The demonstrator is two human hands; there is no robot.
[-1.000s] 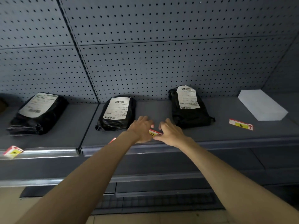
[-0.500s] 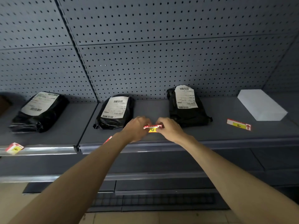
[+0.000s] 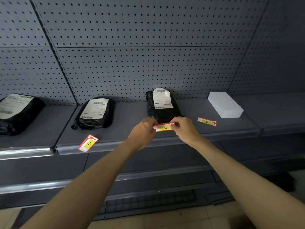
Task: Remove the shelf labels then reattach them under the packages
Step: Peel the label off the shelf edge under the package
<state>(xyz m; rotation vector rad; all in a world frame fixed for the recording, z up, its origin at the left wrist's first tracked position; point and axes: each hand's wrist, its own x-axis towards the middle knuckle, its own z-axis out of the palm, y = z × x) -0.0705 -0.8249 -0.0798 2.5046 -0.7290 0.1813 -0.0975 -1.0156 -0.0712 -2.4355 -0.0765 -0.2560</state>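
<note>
Between my hands a red and yellow shelf label marked D [image 3: 163, 127] is held level, just in front of the middle-right black package [image 3: 162, 104]. My left hand [image 3: 143, 129] pinches its left end and my right hand [image 3: 184, 128] pinches its right end. Label C [image 3: 88, 143] lies tilted at the shelf's front edge, below the middle black package [image 3: 95, 113]. Label E [image 3: 207, 121] lies flat on the shelf [image 3: 130, 123], left of the white box [image 3: 225, 104]. A third black package [image 3: 18, 111] rests on the left shelf section.
Grey pegboard [image 3: 140, 55] backs the shelf. A clear label rail [image 3: 26, 152] runs along the front edge of the shelf. Lower shelves [image 3: 148, 172] and a floor grille [image 3: 148, 202] sit below my arms.
Both hands have lifted the D label off the shelf and carried it right, toward the middle-right package. The view has shifted right, and label C is now uncovered.
</note>
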